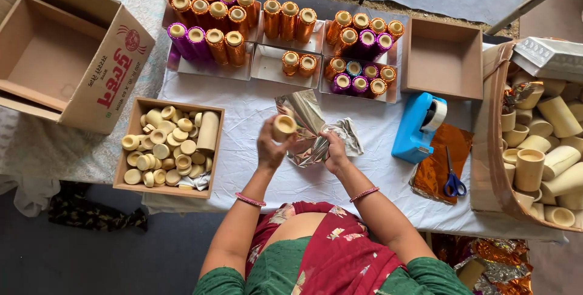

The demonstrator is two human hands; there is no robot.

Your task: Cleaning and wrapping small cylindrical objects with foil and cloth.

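On the white-covered table [255,109], trays of foil-wrapped tubes [209,34] sit beyond the hands and a box of bare cups [167,146] left of them, within reach, while the right hand [334,152] pinches the silver foil sheet [310,126] beside the cream tube [283,127] gripped upright by the left hand [271,146], apparently ready for wrapping.

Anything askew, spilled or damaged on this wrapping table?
Little stands out. One long tube lies on its side among the upright caps in the left box, and scissors rest on loose orange foil.
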